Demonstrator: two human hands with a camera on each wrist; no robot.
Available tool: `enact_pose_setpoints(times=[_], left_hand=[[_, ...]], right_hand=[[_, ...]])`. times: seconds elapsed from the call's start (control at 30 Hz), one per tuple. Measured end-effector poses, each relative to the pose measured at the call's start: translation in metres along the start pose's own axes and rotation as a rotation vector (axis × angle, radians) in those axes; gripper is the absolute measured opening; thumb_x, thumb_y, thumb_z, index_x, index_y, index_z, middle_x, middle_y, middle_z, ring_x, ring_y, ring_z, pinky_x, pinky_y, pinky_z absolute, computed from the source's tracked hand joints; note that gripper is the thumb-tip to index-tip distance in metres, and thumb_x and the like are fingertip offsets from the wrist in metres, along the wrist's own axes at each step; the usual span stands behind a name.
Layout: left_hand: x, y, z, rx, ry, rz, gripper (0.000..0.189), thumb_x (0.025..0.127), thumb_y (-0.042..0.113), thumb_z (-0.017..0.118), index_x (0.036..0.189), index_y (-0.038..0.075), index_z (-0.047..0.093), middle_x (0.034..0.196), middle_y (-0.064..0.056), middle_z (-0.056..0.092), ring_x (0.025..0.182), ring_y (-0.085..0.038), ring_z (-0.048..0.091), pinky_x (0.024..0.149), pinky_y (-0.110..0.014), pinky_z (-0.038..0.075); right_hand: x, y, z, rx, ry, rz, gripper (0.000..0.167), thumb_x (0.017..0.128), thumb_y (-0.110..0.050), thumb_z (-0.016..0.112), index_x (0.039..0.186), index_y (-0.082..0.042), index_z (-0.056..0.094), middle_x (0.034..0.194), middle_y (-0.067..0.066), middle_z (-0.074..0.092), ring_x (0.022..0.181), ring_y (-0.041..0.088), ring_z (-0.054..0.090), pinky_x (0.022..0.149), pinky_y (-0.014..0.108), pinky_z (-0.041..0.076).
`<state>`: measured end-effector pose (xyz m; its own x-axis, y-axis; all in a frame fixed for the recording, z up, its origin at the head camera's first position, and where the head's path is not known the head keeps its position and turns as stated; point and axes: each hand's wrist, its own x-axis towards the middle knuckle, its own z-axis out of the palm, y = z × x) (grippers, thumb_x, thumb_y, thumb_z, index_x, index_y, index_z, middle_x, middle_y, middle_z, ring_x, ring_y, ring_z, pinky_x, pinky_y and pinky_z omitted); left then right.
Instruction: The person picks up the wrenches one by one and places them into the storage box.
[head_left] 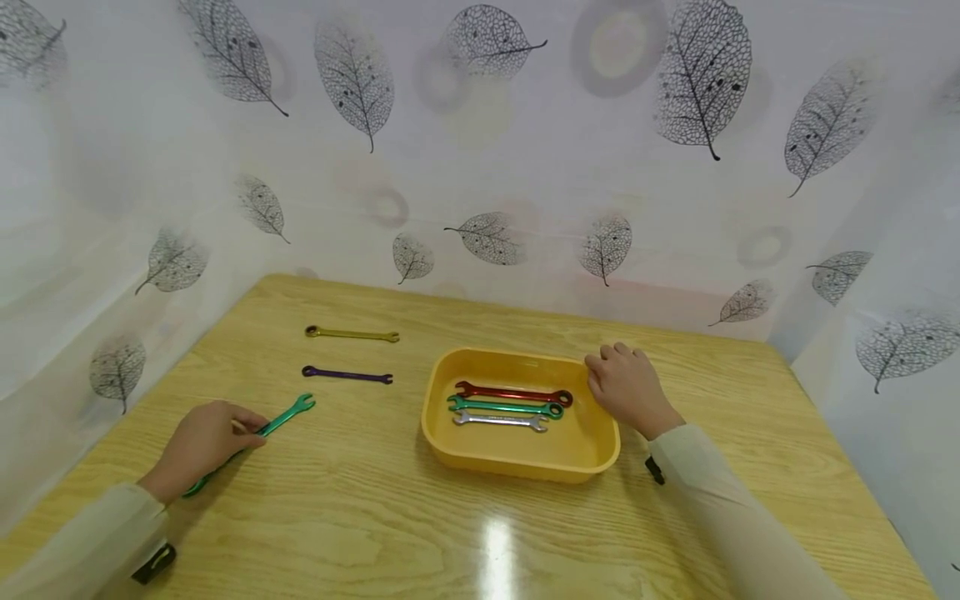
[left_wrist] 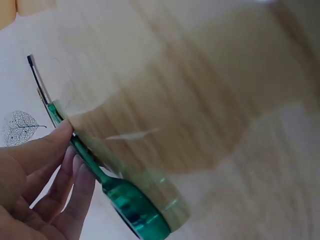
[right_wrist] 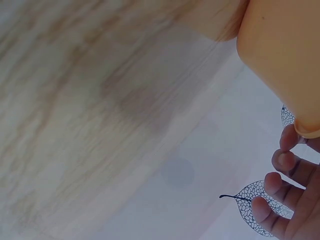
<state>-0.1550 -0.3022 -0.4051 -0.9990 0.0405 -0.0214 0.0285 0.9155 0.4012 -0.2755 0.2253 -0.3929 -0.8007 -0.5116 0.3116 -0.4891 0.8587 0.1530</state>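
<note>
In the head view my left hand [head_left: 202, 443] pinches a green combination wrench [head_left: 287, 414] by its shaft at the left of the table, its open end pointing away to the right. The left wrist view shows the thumb on one side of that wrench's shaft, the ring end [left_wrist: 137, 210] toward the camera. My right hand [head_left: 632, 390] grips the right rim of a yellow plastic tray [head_left: 517, 468]. Inside the tray lie a red wrench [head_left: 517, 392], another green wrench [head_left: 504, 407] and a silver open-ended wrench [head_left: 501, 420], roughly side by side.
Left of the tray, a gold wrench [head_left: 348, 335] and a purple wrench [head_left: 348, 376] lie on the wooden table [head_left: 360, 525], above the left hand in the head view. A pale leaf-patterned sheet [head_left: 517, 158] hangs around the table's back and sides.
</note>
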Motion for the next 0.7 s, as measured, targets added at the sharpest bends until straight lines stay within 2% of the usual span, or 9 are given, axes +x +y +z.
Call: enact_pose_setpoints(times=[0.37, 0.7], left_hand=[[0.0049, -0.0074, 0.0007, -0.012, -0.031, 0.058, 0.02, 0.076, 0.013, 0.074, 0.094, 0.003, 0.074, 0.086, -0.012, 0.072, 0.067, -0.016, 0.066, 0.059, -0.034, 0.052], [0.0055, -0.0097, 0.0007, 0.049, -0.02, 0.09, 0.024, 0.073, 0.019, 0.077, 0.092, 0.005, 0.075, 0.079, -0.004, 0.07, 0.065, -0.012, 0.061, 0.06, -0.034, 0.051]], right_hand=[[-0.0003, 0.0017, 0.0004, 0.001, -0.001, -0.007, 0.012, 0.091, -0.017, 0.053, 0.087, -0.01, 0.062, 0.071, 0.005, 0.05, 0.066, 0.022, 0.044, 0.061, 0.039, 0.04], [-0.0017, 0.0022, -0.0011, 0.001, 0.013, -0.018, 0.012, 0.09, -0.016, 0.052, 0.085, -0.01, 0.062, 0.069, 0.005, 0.047, 0.063, 0.021, 0.041, 0.059, 0.036, 0.037]])
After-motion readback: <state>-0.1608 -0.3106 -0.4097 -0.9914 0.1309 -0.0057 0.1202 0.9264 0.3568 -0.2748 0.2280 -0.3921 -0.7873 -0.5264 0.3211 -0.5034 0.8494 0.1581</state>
